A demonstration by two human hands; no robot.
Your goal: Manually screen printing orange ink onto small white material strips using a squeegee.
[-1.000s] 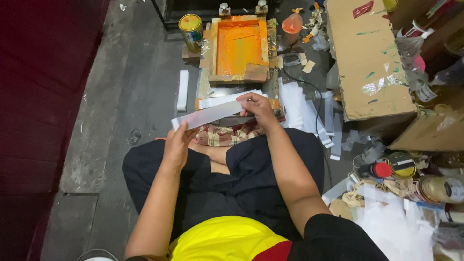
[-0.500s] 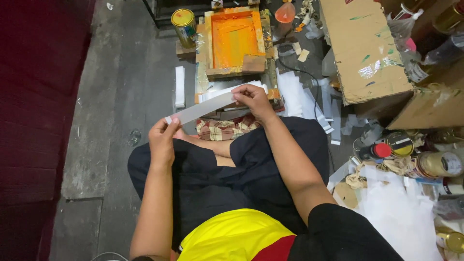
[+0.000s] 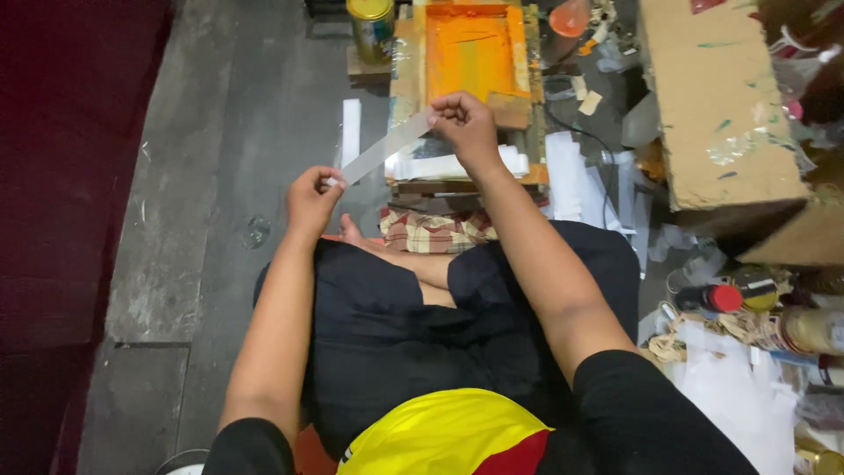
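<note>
Above your crossed legs, you hold one long pale strip (image 3: 384, 147) stretched between your two hands. Your left hand (image 3: 312, 199) pinches its lower end, fingers clenched on it, and your right hand (image 3: 464, 126) pinches its upper end the same way, so the strip slants up from left to right, off the floor. Beyond your right hand lies one wooden frame (image 3: 470, 53) coated with orange ink, and just beneath that hand sits one stack of white strips (image 3: 453, 165) on the low surface (image 3: 466, 186). One yellow-lidded can (image 3: 371, 26) stands to the left of the frame. One more white strip (image 3: 351, 132) lies alone on the grey floor (image 3: 220, 176), left of the surface. A checked cloth (image 3: 435, 233) lies by your bare foot. On your right stands one large cardboard box (image 3: 712, 97), and nearer you one bottle with a red cap (image 3: 710, 298) lies among loose paper.
</note>
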